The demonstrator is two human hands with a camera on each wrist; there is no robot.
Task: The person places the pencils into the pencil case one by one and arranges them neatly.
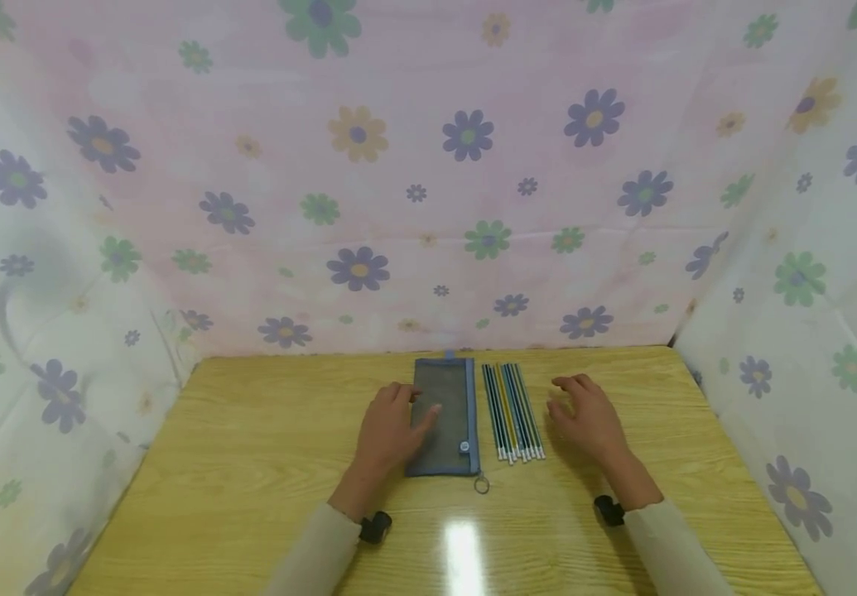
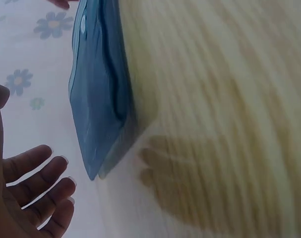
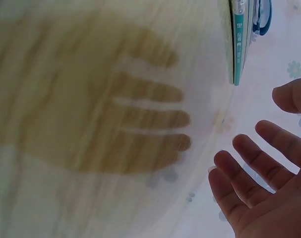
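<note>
A grey-blue mesh zipper pouch [image 1: 443, 414] lies flat on the wooden table, its zipper along the right side and a ring at the lower right corner. My left hand [image 1: 391, 426] hovers over the pouch's left edge with fingers loosely spread and nothing held. In the left wrist view the pouch [image 2: 100, 84] shows beyond the relaxed fingers [image 2: 41, 191]. Right of the pouch lies a row of several pencils [image 1: 515, 414], mostly dark green with one yellow, erasers toward me. My right hand [image 1: 588, 418] is just right of the row, relaxed and holding nothing; its wrist view shows a green pencil [image 3: 238, 49].
The wooden table [image 1: 264, 463] ends at a flower-patterned cloth [image 1: 398, 182] behind, with more cloth on both sides. Each wrist carries a small black camera [image 1: 376, 527]. A bright light reflection lies on the table's front middle.
</note>
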